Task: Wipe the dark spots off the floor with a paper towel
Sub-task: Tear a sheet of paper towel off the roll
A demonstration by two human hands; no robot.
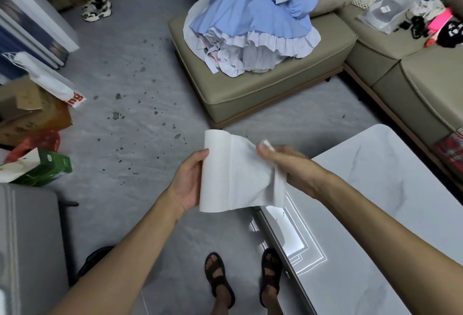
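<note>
I stand on a grey floor (105, 189) and hold a white paper towel roll (218, 174) in front of me at waist height. My left hand (188, 181) grips the roll's left side. My right hand (283, 164) pinches the loose sheet (260, 176) that stretches from the roll to the right. Several dark spots (140, 124) are scattered over the floor ahead and to the left, between the boxes and the ottoman.
A beige ottoman (250, 94) with a blue dress (250, 21) stands ahead; a sofa (413, 69) runs along the right. A white marble table (375, 214) is at my right. Cardboard boxes (32, 114), bags and a green box (47, 169) lie on the left, with a grey case (27, 239) below them.
</note>
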